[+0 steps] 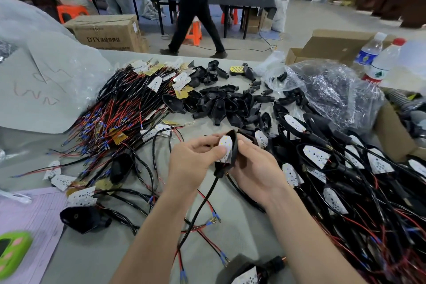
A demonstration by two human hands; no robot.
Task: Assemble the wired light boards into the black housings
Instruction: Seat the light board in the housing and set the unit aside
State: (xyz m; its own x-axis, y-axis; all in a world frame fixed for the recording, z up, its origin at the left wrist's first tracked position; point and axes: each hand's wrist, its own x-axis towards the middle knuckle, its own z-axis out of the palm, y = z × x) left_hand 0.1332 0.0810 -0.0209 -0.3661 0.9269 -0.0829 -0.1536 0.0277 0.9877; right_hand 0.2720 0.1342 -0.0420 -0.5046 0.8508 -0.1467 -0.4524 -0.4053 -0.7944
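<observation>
left hand (193,161) pinched a light board (225,145) into the black housing (235,143) gripped by the right hand (255,168); big finished pile (315,155) right, loads of loose boards (129,104) far left

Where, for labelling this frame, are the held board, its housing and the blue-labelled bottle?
board (227,142): head view, white face.
housing (235,145): head view, black rim.
bottle (368,54): head view, blue label.

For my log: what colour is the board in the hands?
White board, clearest in head view.
</observation>
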